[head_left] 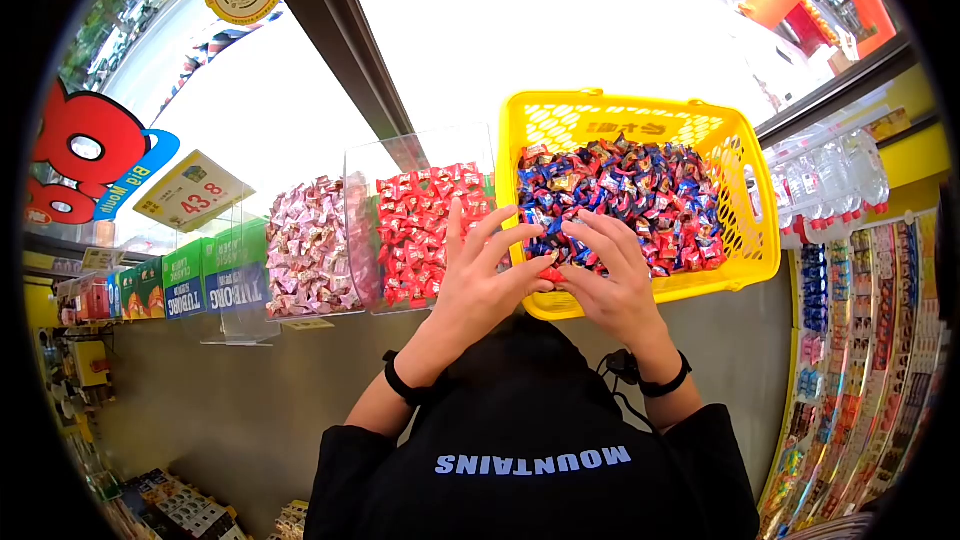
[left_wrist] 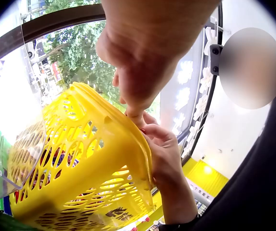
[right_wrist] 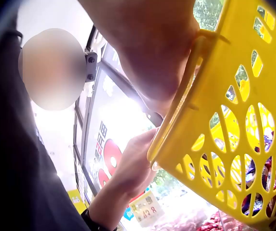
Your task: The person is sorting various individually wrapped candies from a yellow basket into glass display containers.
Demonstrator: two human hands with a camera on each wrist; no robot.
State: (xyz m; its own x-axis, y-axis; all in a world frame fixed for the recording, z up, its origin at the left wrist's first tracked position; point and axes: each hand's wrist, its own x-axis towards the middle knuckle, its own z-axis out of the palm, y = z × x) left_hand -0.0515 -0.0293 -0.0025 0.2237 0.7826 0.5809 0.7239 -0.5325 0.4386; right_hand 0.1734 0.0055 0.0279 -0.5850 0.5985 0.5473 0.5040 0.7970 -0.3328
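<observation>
Over the near rim of a yellow basket, my left hand and right hand meet at the fingertips. Between them is a small red wrapped candy, pinched from both sides, with the other fingers spread. Behind the hands, the basket holds a heap of wrapped candies in red, blue and dark wrappers. In the left wrist view, a red bit shows where the right hand meets the left fingers. The right wrist view has the left hand beside the basket rim, its fingertips hidden.
Left of the basket stand clear bins of red candies and pink candies. Green boxes and a price sign are farther left. Water bottles and packed shelves line the right. A window runs behind.
</observation>
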